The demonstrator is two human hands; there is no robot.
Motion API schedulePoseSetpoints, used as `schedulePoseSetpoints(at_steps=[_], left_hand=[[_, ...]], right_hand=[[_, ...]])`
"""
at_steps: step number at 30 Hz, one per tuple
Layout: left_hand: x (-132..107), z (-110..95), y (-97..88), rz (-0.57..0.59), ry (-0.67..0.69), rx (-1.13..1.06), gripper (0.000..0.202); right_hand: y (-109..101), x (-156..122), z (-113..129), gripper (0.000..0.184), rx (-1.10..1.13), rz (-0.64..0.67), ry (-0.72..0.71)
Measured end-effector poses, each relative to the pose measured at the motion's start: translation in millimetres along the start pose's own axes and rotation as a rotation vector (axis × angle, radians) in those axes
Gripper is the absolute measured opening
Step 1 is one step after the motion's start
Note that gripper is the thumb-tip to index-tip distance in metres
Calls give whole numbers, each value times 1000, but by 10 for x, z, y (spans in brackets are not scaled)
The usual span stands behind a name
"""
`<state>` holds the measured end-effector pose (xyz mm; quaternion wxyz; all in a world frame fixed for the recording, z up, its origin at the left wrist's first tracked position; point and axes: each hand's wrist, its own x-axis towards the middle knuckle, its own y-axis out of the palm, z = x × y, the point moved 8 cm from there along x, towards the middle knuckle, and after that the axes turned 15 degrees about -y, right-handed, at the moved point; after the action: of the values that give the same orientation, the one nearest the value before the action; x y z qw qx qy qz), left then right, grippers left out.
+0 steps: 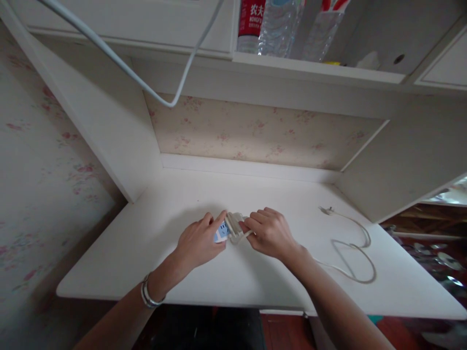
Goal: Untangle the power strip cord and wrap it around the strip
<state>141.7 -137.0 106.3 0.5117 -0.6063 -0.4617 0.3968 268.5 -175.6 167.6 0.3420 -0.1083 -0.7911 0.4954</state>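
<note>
A white and blue power strip [222, 232] lies on the white desk [146, 253], with its cord wound round one end. My left hand [199, 241] grips the strip's blue end from the left. My right hand [268, 231] is closed on the cream cord [238, 227] coiled on the strip. The rest of the cord [359, 253] trails right in loose loops across the desk and ends in a plug [326, 210] lying flat. A silver bracelet [148, 294] sits on my left wrist.
A shelf above holds plastic water bottles [277, 24], one with a red label [251, 17]. A white cable [120, 61] hangs across the top left. Floral wallpaper [255, 131] backs the desk alcove. Cluttered items [438, 253] show at the far right, beyond the desk.
</note>
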Motion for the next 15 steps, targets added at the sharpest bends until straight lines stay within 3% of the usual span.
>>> schedulePoseSetpoints(at_steps=[5,8,12,15], left_hand=[[-103,-19,92,39,56,80,79],[-209,-140,90,29,186,69,70],[-401,-329,2,-4,356,9,49],[-524,-408,-129,-31,413,-51,51]], right_hand=[[82,171,-77,25,39,53,-50],[144,250,-89,29,80,79,-78],[224,328,-106,34,179,94,-54],[290,335,-142,35,273,99,4]])
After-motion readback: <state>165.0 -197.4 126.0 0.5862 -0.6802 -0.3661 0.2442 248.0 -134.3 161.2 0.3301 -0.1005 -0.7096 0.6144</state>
